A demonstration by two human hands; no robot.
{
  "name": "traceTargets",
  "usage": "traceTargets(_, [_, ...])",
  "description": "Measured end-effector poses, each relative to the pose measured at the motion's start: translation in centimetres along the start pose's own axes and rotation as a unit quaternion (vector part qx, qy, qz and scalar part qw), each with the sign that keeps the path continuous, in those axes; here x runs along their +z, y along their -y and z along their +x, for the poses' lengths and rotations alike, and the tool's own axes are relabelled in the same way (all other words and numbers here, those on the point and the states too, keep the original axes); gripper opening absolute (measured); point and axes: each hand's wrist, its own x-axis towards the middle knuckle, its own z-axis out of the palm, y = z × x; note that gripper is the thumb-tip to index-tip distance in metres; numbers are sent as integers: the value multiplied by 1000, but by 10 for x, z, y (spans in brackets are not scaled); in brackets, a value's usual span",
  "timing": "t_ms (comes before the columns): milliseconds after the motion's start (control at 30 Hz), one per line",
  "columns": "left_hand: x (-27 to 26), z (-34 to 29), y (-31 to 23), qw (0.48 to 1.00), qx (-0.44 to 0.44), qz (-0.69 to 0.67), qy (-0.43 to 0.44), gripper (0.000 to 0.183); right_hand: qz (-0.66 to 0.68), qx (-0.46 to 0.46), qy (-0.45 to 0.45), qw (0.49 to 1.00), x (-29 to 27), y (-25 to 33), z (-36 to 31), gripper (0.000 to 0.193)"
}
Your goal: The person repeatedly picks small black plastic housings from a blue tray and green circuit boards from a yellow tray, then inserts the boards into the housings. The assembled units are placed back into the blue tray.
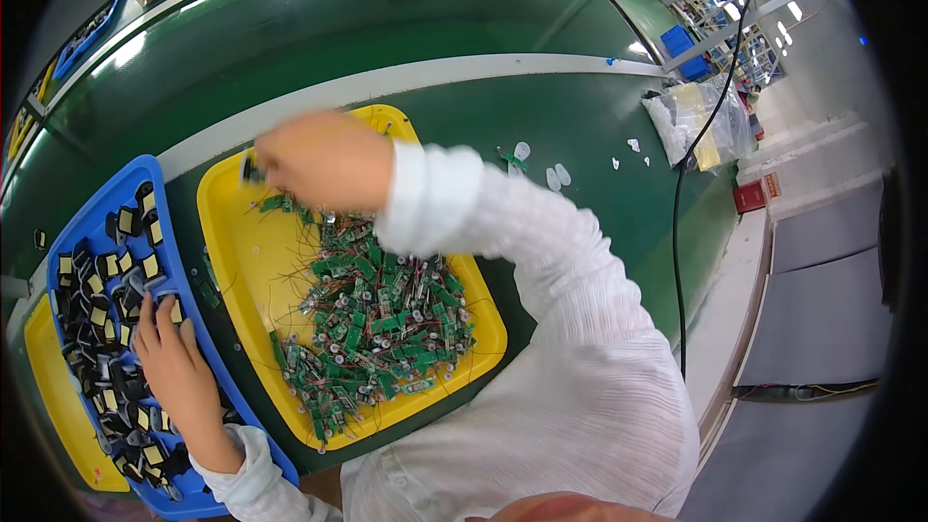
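Observation:
My right hand [319,159] hovers over the far end of a yellow tray [227,232], blurred by motion, with a small dark part pinched in its fingertips at the tray's left rim. A heap of small green circuit boards with red wires [377,324] fills the tray's middle. My left hand [174,362] rests flat in a blue tray [97,222] full of small black and yellow parts [106,300], fingers spread and touching them.
The trays sit on a green conveyor belt [387,29] with white rails. Another yellow tray [58,396] lies left of the blue one. White scraps [556,174], a clear plastic bag [696,121] and a hanging black cable [677,232] lie to the right.

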Motion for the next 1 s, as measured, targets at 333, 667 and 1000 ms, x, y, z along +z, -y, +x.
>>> traceTargets(333, [-7,-9,9,992,-79,-2,94,28,-245,198,60,947,34,-109,108,22])
traceTargets(667, [-23,-9,9,986,-127,-23,106,27,-2,-88,-14,996,15,-56,24,29])
traceTargets(1000, [-22,0,-4,955,-109,-276,11,23,8,-132,141,981,54,20,-59,15])
